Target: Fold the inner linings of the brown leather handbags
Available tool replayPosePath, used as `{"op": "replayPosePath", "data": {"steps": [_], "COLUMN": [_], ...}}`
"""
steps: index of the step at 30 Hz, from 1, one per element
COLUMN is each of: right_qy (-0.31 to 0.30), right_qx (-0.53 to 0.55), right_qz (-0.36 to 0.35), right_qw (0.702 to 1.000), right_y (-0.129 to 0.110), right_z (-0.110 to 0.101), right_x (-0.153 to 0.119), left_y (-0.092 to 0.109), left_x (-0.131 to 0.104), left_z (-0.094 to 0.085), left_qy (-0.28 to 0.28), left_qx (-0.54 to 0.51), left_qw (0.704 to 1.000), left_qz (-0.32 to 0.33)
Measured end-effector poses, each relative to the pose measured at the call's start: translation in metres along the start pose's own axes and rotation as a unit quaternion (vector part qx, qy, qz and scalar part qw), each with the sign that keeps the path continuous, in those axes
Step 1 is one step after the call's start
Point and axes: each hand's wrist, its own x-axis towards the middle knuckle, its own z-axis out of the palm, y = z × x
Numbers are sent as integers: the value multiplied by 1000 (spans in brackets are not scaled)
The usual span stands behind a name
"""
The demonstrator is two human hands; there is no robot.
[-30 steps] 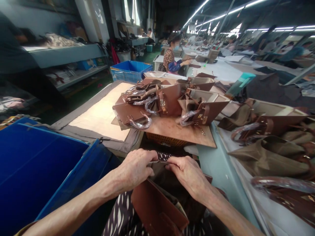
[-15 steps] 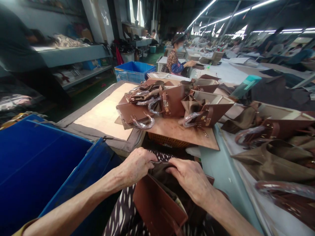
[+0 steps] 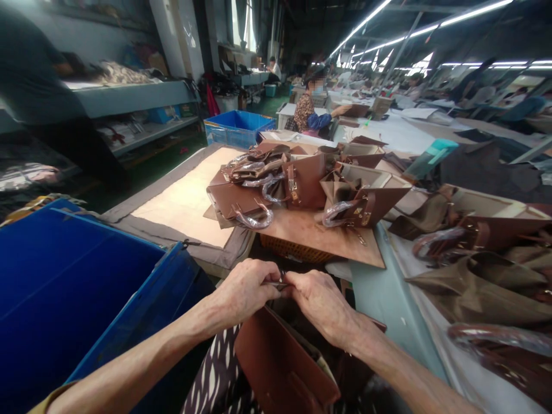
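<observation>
A brown bag (image 3: 280,356) rests on my lap, tilted, its smooth brown panel facing up and its dark lining showing between my wrists. My left hand (image 3: 248,290) pinches the edge of the bag's dark lining above the panel. Close beside it, my right hand (image 3: 321,302) is closed on the same edge, thumb and fingers pressed together. The hands nearly touch. Fingers and the folds under them hide part of the lining.
Several brown bags (image 3: 306,181) with wrapped handles stand on a brown board ahead. More bags (image 3: 487,230) lie on the table at right. A blue bin (image 3: 81,276) is at left, another (image 3: 239,127) farther off. A person (image 3: 308,109) sits beyond; another stands far left.
My right hand has moved left, closer to my left hand, and the stretch of lining edge between them is shorter. The bag on my lap has shifted slightly right.
</observation>
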Motion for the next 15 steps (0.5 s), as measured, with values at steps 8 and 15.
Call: {"op": "replayPosePath", "data": {"steps": [8,15], "right_qy": [-54,-42], "right_qx": [-107,-115], "right_qz": [28,93], "right_qw": [992,988], "right_y": [-11,-8], "right_z": [-57,-42], "right_x": [7,3], "left_y": [-4,5], "left_x": [57,39], "left_z": [-20,4], "left_qy": [-136,-74], "left_qx": [-157,-154], "left_qw": [971,982], "left_qz": [119,84]}}
